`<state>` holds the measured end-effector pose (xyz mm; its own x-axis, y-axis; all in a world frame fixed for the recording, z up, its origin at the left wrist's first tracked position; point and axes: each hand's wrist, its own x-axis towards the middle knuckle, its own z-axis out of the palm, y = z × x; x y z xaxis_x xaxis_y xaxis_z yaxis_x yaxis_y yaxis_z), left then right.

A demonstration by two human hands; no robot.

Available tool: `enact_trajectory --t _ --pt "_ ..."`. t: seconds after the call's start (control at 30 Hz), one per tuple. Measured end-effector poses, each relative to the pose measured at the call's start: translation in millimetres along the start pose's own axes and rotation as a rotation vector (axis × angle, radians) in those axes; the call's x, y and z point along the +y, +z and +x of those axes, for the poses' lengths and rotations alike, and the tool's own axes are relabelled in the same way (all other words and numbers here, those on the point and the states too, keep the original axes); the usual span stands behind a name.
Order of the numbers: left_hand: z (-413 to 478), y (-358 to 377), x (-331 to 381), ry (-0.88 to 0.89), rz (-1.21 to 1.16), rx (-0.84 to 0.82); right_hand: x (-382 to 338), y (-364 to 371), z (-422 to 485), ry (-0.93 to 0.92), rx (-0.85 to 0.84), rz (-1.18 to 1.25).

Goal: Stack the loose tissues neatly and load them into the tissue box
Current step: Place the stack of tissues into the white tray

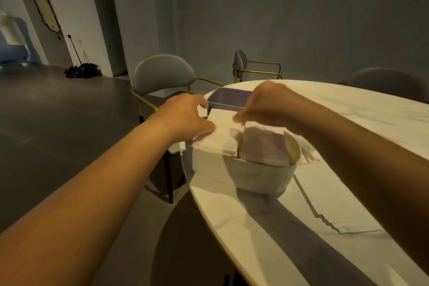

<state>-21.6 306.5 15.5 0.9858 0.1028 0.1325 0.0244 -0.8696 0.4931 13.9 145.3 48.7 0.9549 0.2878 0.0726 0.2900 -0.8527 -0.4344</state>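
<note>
Head view: left hand (185,116) and right hand (263,104) pinch tissues (217,140); tissue box (255,176) lies lengthwise away, leftward.

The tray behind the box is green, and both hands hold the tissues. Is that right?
No. The tray is purple, not green; the head view shows it. It does lie behind the box, and the left hand and the right hand do hold the tissues.

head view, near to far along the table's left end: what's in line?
Order: white rounded tissue box → stack of white tissues → lavender rectangular plastic tray → grey padded chair with brass arms.
</note>
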Motion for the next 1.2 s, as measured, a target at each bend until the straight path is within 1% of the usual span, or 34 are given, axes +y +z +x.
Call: enact_trajectory --t 0.07,0.1,0.2,0.3,0.43,0.6,0.67,0.7,0.77,0.8,0.83,0.9,1.0,1.1,1.2 --pt "-0.7 -11.3 3.4 0.104 -0.019 -0.037 -2.4 -12.4 0.0 -0.088 0.081 -0.002" --pt "-0.1 -16.6 5.9 0.137 -0.008 -0.094 -3.4 -16.1 -0.3 -0.129 0.072 -0.018" --pt "3.9 -25.6 13.3 0.135 0.136 -0.294 -7.6 -12.5 -2.8 -0.202 -0.078 -0.191" --pt "11.7 -21.8 18.7 0.082 0.242 -0.411 -7.6 7.5 3.3 -0.173 -0.183 -0.312" --pt "16.0 -10.5 19.5 0.077 0.337 -0.453 -6.3 25.3 15.0 -0.117 -0.243 -0.298" --pt "13.6 -5.4 17.1 0.081 0.411 -0.42 -1.6 26.2 17.4 -0.165 -0.249 -0.281" --pt "10.1 -9.8 20.6 0.091 0.415 -0.378 2.5 21.4 12.8 -0.196 -0.207 -0.211" --pt "8.7 -12.0 23.4 0.106 0.43 -0.334 8.0 17.4 9.3 -0.209 -0.133 -0.117" --pt "7.1 -12.7 33.2 0.16 0.447 -0.218 26.1 3.6 0.7 -0.207 0.086 0.1" --pt "6.8 -10.8 39.7 0.198 0.432 -0.162 37.1 -4.1 -3.6 -0.191 0.18 0.162" --pt "6.7 -7.3 47.7 0.23 0.404 -0.119 48.0 -11.6 -8.0 -0.17 0.229 0.191" --pt "5.8 3.7 70.9 0.274 0.315 -0.066 70.3 -24.9 -18.6 -0.12 0.24 0.191" --pt "7.0 26.4 109.4 0.321 0.195 -0.032 104.6 -37.0 -33.1 -0.047 0.227 0.129" --pt "8.4 61.5 145.4 0.379 0.088 -0.015 140.9 -44.9 -52.4 0.016 0.193 0.117" --pt "6.4 104.8 173.7 0.376 0.041 -0.005 178.5 -51.2 -69.5 0.083 0.203 0.091"
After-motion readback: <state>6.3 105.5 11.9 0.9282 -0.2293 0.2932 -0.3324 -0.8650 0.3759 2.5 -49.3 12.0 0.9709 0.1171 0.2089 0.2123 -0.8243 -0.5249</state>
